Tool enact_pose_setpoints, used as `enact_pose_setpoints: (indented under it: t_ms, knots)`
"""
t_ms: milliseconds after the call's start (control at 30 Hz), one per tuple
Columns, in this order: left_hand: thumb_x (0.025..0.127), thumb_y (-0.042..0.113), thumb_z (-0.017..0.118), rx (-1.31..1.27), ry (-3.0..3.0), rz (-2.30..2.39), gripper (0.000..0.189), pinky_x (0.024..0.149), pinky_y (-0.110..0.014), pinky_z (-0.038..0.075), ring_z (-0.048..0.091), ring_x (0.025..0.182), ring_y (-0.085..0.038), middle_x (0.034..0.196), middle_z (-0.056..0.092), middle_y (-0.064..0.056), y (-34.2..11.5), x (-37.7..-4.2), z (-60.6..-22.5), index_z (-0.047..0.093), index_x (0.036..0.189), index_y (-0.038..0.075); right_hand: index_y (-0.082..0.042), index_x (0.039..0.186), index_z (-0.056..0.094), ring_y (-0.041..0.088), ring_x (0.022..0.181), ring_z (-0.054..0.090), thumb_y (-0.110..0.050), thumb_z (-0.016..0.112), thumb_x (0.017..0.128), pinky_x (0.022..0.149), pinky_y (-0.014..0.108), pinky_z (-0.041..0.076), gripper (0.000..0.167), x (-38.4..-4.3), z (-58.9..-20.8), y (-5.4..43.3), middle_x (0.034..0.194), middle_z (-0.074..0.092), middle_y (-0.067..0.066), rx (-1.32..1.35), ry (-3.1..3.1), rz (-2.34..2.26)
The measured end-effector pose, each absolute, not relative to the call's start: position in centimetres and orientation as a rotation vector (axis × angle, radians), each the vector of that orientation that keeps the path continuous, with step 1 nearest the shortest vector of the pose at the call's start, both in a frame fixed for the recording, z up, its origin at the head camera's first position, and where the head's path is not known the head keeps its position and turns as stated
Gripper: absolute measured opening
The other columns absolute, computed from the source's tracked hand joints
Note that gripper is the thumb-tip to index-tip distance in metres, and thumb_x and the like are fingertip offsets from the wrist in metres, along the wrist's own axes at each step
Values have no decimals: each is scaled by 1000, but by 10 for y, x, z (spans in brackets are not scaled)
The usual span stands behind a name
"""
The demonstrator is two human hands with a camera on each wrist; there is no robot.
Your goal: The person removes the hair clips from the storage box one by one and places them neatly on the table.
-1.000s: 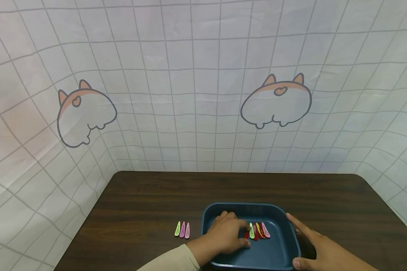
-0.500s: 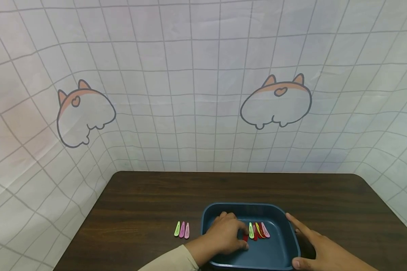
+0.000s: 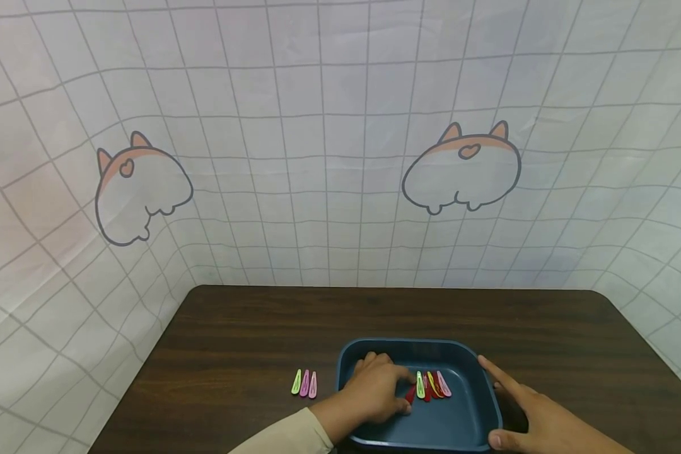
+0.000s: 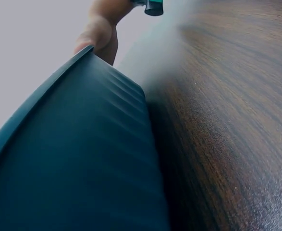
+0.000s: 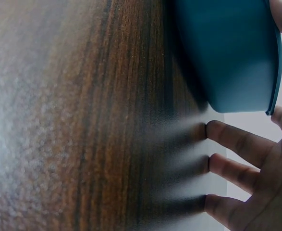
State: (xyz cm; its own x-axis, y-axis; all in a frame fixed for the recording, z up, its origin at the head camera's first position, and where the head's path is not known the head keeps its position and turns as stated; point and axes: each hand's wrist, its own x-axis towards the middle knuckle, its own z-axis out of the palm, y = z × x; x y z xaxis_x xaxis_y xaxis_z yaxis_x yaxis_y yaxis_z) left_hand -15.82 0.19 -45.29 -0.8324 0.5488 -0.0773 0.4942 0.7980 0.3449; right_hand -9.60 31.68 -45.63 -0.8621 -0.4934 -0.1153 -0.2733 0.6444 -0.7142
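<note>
Inside a dark blue tray (image 3: pixel 459 421), my left hand (image 3: pixel 371 391) pinches a red hair clip (image 3: pixel 411 394) between thumb and forefinger. The clip slants, and the fingers partly cover it. Just right of it lies a row of several hair clips: a light green clip (image 3: pixel 420 384), red and yellow ones, and a pink clip (image 3: pixel 444 383) at the end. My right hand (image 3: pixel 536 416) touches the tray's right rim with thumb and forefinger spread. In the right wrist view, its other fingers (image 5: pixel 237 139) extend straight down to the table. The left wrist view shows the tray's outer wall (image 4: pixel 83 144), not the left hand.
On the dark wooden table (image 3: pixel 232 340), left of the tray, lie a green hair clip (image 3: pixel 297 382), a purple clip (image 3: pixel 304 383) and a pink clip (image 3: pixel 313 385) side by side. Behind the table hangs a white gridded curtain (image 3: pixel 340 157).
The left thumb and forefinger have shifted slightly left, and the red clip between them has tilted away from the green clip beside it. My right hand stays at the rim.
</note>
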Motion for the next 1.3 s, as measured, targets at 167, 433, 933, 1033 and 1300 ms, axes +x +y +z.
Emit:
enact_pose_setpoints:
  t_ms: [167,433,933,1033,1300]
  knots:
    - [87,41,81,796,2811,490,43,83,-33,39,45,92,-12,108,61,9,3,-157,-452,70,128,41,-26,166,3,63,125,47,-34,72,96,77,77,46,99,-95,-457,316,151,40,35,-641,2608,-1029]
    - [88,41,79,808,2817,423,48,81,-32,37,43,89,-12,105,59,8,5,-158,-453,66,134,46,-28,166,1,63,126,46,-35,70,97,77,77,46,98,-95,-457,318,151,40,36,-599,2580,-1038]
    - [85,42,82,829,2810,387,51,81,-32,35,40,91,-13,102,54,8,6,-158,-455,65,133,50,-28,166,1,66,126,44,-37,67,99,77,77,46,95,-97,-457,319,153,35,38,-580,2546,-1044]
    - [85,43,83,828,2807,385,49,81,-32,35,41,91,-13,102,54,7,6,-159,-455,67,131,49,-28,166,0,67,125,43,-38,67,99,77,77,46,95,-97,-457,319,153,34,38,-583,2548,-1037]
    - [82,50,83,866,2812,364,48,82,-34,38,45,96,-14,107,58,7,5,-160,-456,70,128,43,-29,166,1,65,126,45,-36,68,99,76,75,48,95,-97,-457,319,153,36,37,-573,2534,-1061]
